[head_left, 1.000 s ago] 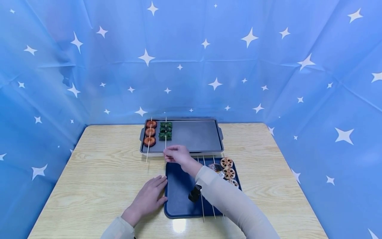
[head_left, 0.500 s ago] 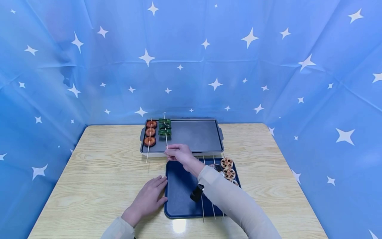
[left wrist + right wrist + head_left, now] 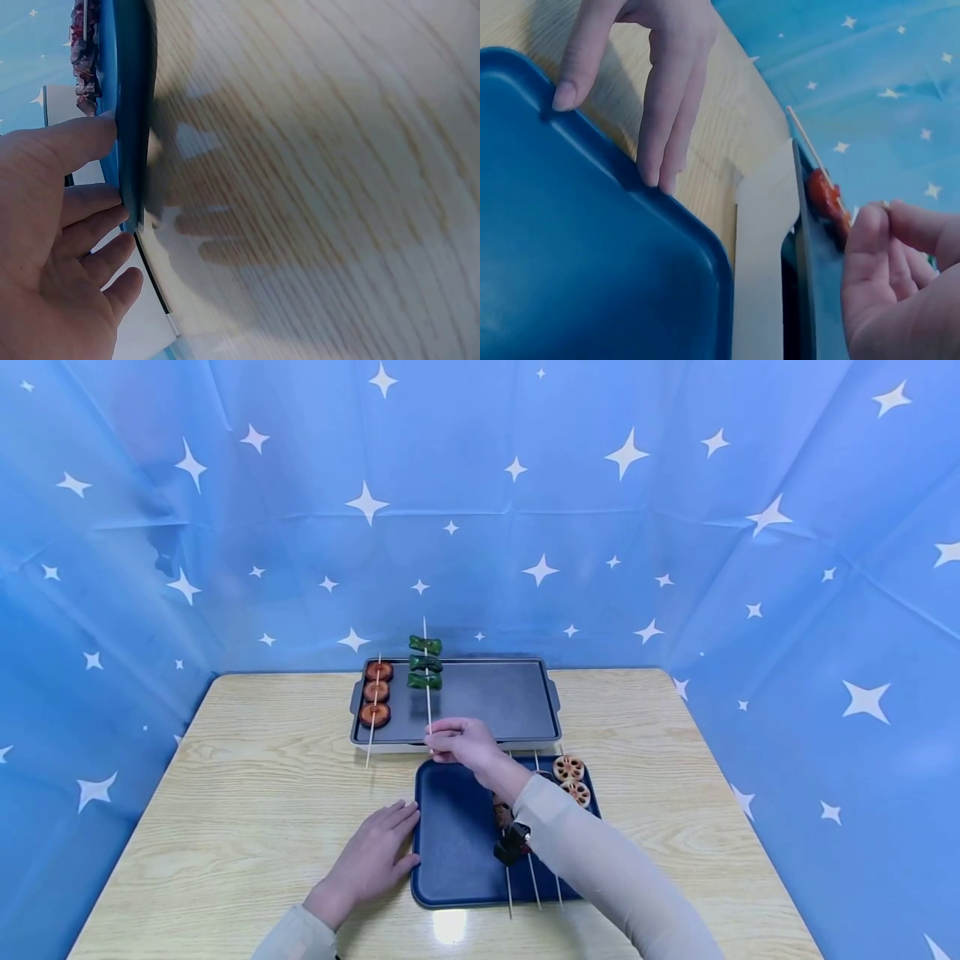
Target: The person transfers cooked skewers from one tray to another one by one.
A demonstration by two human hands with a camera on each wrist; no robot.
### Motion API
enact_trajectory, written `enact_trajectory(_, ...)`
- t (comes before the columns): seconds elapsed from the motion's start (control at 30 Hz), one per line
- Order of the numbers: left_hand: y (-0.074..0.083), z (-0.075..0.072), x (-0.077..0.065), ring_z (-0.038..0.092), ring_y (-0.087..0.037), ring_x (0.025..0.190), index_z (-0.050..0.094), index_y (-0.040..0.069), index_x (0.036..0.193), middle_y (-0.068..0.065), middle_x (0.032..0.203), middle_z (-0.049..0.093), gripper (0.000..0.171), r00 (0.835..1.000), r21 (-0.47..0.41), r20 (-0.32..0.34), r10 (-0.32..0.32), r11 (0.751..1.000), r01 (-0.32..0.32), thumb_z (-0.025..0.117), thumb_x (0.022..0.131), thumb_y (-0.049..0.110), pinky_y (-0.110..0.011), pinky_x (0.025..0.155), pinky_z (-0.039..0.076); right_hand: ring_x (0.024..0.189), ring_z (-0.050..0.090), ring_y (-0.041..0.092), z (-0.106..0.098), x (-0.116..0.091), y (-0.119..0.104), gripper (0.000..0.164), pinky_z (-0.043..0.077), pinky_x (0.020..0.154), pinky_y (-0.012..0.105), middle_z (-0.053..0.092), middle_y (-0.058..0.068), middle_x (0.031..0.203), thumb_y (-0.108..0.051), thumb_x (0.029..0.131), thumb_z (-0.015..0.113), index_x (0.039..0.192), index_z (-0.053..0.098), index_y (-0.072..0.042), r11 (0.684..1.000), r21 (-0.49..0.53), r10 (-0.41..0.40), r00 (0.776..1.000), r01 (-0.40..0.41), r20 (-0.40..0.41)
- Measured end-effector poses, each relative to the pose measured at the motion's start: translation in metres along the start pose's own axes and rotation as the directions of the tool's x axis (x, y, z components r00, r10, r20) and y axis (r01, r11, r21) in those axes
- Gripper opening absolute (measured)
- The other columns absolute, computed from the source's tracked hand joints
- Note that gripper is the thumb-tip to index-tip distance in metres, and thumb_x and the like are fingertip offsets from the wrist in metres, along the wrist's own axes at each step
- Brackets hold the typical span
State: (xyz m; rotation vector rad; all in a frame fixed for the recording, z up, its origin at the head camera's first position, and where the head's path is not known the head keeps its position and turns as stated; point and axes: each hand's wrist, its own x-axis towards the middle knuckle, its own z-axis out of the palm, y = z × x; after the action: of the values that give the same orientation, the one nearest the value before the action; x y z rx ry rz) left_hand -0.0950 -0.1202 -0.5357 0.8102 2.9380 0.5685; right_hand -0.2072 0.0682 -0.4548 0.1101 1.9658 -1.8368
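My right hand [image 3: 465, 745] pinches the bare lower end of a skewer of green vegetable pieces [image 3: 426, 663], possibly green pepper. The skewer is held with its tip beyond the back rim of the dark griddle [image 3: 495, 697], and the pieces appear raised off the surface. In the right wrist view, thumb and fingertips of the right hand [image 3: 907, 285] meet on the stick's end. My left hand [image 3: 369, 852] touches the left rim of the blue tray [image 3: 453, 852] with fairly straight fingers. Thumb and fingertips of the left hand [image 3: 67, 217] rest on that rim in the left wrist view.
A skewer of brown round slices [image 3: 376, 692] lies on the griddle's left side, its stick overhanging the front. On the tray's right half are a lotus root skewer [image 3: 568, 768] and a dark meat skewer [image 3: 502, 814], with others partly hidden by my right forearm.
The green vegetable skewer has risen off the griddle and shifted slightly right and away, with my right hand moving right along with it. My left hand has stayed at the tray rim.
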Motion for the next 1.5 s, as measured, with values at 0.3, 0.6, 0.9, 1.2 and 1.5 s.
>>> enact_trajectory(0.3,0.0,0.001,0.0,0.047,-0.031,0.136,0.056,0.001,0.135,-0.01,0.143,0.054,0.061,0.999,0.009,0.025,-0.022,1.0,0.021,0.071,0.087,0.036,-0.05,0.115,0.038,0.079,0.069,0.017,-0.015,-0.011,-0.002,0.028,0.062,0.081,0.036,0.073,0.006,0.09,-0.011,0.09,0.068,0.115,0.067,0.004,0.992,-0.122,-0.025,1.0,0.025,0.002)
enact_trajectory(0.6,0.0,0.001,0.0,0.046,-0.031,0.137,0.056,0.002,0.136,-0.01,0.144,0.054,0.061,0.999,0.007,0.033,-0.027,1.0,0.026,0.071,0.087,0.036,-0.05,0.115,0.037,0.08,0.07,0.025,-0.027,-0.022,0.002,0.019,0.062,0.079,0.039,0.073,0.008,0.086,-0.012,0.089,0.07,0.104,0.069,-0.001,0.98,-0.197,-0.031,0.999,0.038,0.038)
enact_trajectory(0.9,0.0,0.001,0.0,0.045,-0.031,0.138,0.055,0.002,0.136,-0.01,0.145,0.053,0.061,0.999,0.004,0.039,-0.03,1.0,0.029,0.071,0.087,0.035,-0.05,0.116,0.036,0.07,0.068,0.019,-0.038,-0.04,0.009,0.016,0.062,0.076,0.042,0.072,0.013,0.082,-0.012,0.088,0.072,0.098,0.069,0.0,0.965,-0.257,-0.024,0.994,0.051,0.11)
enact_trajectory(1.2,0.001,-0.001,0.001,0.045,-0.031,0.138,0.055,0.002,0.136,-0.011,0.145,0.053,0.061,0.998,-0.001,0.05,-0.039,0.999,0.039,0.071,0.087,0.035,-0.05,0.116,0.036,0.069,0.069,0.02,-0.044,-0.057,0.019,0.008,0.063,0.072,0.04,0.07,0.006,0.074,-0.011,0.088,0.07,0.091,0.069,-0.004,0.945,-0.324,-0.007,0.99,0.052,0.14)
enact_trajectory(1.5,0.001,0.0,0.0,0.045,-0.031,0.138,0.055,0.002,0.136,-0.011,0.145,0.053,0.061,0.998,0.0,0.046,-0.037,0.999,0.037,0.071,0.087,0.034,-0.049,0.117,0.036,0.067,0.07,0.016,-0.045,-0.075,0.036,0.008,0.063,0.071,0.041,0.072,0.005,0.075,-0.007,0.086,0.071,0.09,0.067,-0.002,0.94,-0.338,0.014,0.983,0.049,0.18)
